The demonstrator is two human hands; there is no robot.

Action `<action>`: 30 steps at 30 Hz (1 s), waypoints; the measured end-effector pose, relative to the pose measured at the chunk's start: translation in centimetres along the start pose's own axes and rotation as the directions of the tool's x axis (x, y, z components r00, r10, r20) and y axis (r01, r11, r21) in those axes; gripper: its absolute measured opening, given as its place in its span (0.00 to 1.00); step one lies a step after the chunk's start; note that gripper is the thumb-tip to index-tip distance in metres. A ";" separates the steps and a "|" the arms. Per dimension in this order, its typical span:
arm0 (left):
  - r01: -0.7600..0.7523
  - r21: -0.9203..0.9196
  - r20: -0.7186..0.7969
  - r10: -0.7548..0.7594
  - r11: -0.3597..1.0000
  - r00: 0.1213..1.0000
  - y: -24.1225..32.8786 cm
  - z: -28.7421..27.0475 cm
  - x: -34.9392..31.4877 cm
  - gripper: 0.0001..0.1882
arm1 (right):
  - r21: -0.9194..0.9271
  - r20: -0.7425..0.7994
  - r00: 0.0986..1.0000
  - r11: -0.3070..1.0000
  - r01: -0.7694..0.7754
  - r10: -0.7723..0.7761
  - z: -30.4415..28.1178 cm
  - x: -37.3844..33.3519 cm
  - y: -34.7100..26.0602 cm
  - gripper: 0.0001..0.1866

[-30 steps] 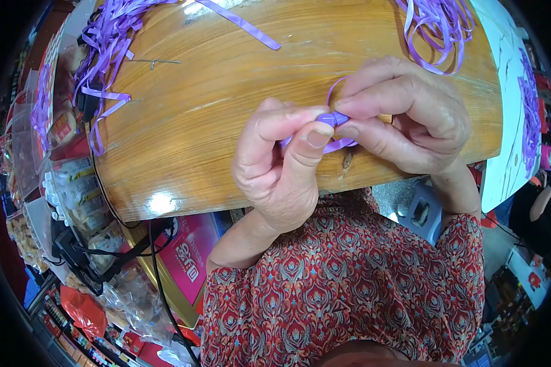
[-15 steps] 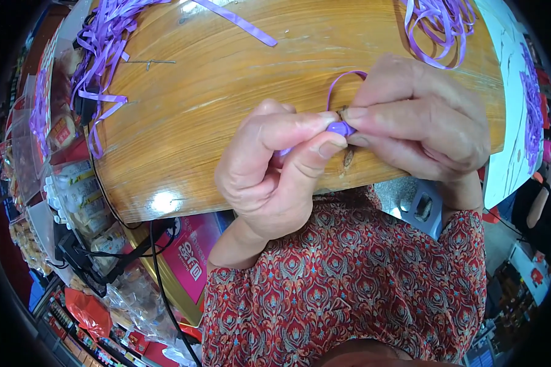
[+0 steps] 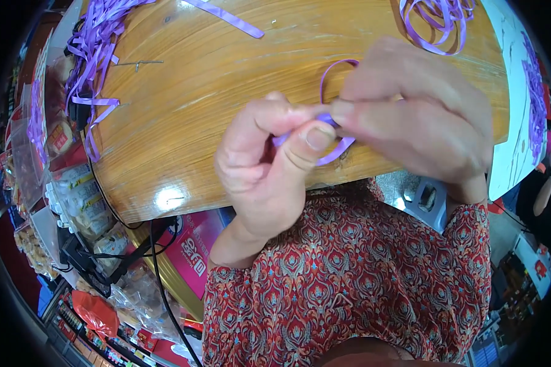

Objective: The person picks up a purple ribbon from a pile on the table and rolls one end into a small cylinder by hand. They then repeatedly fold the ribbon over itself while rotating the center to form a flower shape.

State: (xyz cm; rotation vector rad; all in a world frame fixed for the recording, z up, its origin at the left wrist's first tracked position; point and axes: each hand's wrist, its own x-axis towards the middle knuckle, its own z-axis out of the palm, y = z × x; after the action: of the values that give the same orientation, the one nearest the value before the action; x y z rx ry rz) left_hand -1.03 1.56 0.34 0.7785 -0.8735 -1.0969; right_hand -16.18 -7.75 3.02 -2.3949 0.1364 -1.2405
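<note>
A narrow purple ribbon (image 3: 337,153) is pinched between my two hands over the near part of the wooden table. My left hand (image 3: 263,153) is closed, its thumb and forefinger gripping a small folded bit of the ribbon. My right hand (image 3: 416,110), smeared by motion, meets it there with its thumb and fingertips pressed together on the same ribbon. One thin loop of ribbon arches up beyond the fingertips, and another stretch curves below them. The exact fold between the fingertips is hidden.
A heap of purple ribbons (image 3: 104,43) hangs over the table's far left edge. Looped ribbon (image 3: 438,27) lies at the far right, a loose strip (image 3: 232,19) at the far middle. A thin wire piece (image 3: 138,63) rests near the heap. Black cables (image 3: 156,269) run below the left edge.
Both hands have shifted slightly left with the ribbon. A stretch of ribbon now curves out below the fingertips, where none showed before.
</note>
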 end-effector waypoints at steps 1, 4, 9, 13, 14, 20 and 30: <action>0.036 0.029 0.015 -0.036 0.999 0.999 -0.4 -0.4 -0.1 0.05 | -0.008 0.001 1.000 1.000 -0.007 0.007 -0.1 0.0 -0.2 0.14; 0.041 -0.003 -0.024 -0.041 0.999 0.999 -0.9 -0.2 0.0 0.04 | -0.035 0.097 0.977 0.982 -0.187 0.190 -0.4 0.3 -0.5 0.14; 0.040 -0.040 -0.143 -0.045 0.998 0.989 -1.4 -0.9 0.3 0.05 | 0.143 0.089 0.904 0.893 -0.427 0.418 -0.2 0.7 -0.2 0.21; 0.077 0.013 -0.132 -0.074 0.997 0.988 -1.2 -0.6 0.3 0.07 | 0.151 0.074 0.927 0.914 -0.376 0.369 0.1 0.7 -0.1 0.24; 0.100 0.002 -0.141 -0.099 0.995 0.985 -1.1 -0.5 0.4 0.08 | 0.133 0.068 0.944 0.935 -0.330 0.323 0.1 0.8 0.0 0.22; 0.163 -0.135 -0.027 -0.168 0.977 0.985 -0.5 -0.6 0.3 0.10 | 0.085 0.032 0.962 0.959 -0.272 0.270 -0.1 0.6 0.3 0.15; -0.163 0.585 0.084 0.141 0.794 0.986 2.1 -1.5 4.6 0.16 | 0.097 -0.050 0.924 0.923 -0.373 0.379 -0.7 0.3 0.2 0.09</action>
State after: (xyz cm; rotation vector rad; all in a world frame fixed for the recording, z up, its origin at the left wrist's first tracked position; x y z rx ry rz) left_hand 2.12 -2.14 2.43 1.1815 -1.3163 -0.6869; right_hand -16.57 -8.27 3.47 -2.1225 0.5288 -1.1183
